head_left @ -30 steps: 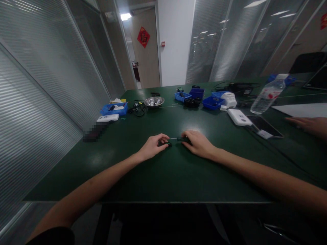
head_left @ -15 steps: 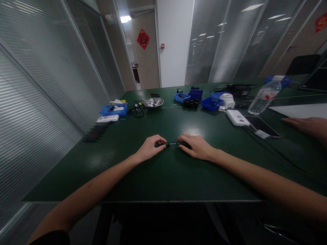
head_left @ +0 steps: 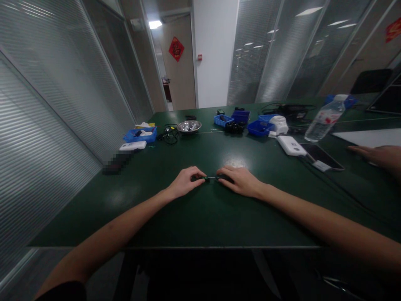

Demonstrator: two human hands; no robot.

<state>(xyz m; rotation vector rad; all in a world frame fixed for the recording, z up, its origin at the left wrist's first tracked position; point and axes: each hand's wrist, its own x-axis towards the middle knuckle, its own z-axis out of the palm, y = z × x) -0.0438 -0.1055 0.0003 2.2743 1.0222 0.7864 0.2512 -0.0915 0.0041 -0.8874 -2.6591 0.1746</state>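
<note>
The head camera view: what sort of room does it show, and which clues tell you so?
Probably an office or meeting room: it has glass partitions with blinds, a large green table and a laptop at the far right.

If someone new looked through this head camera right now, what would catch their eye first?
Probably the two bare hands at the middle of the green table: the right hand holds a thin-shafted tool toward a small dark piece in the left hand. Next, the red diamond sign on the door behind, and the clear bottle at right.
</note>
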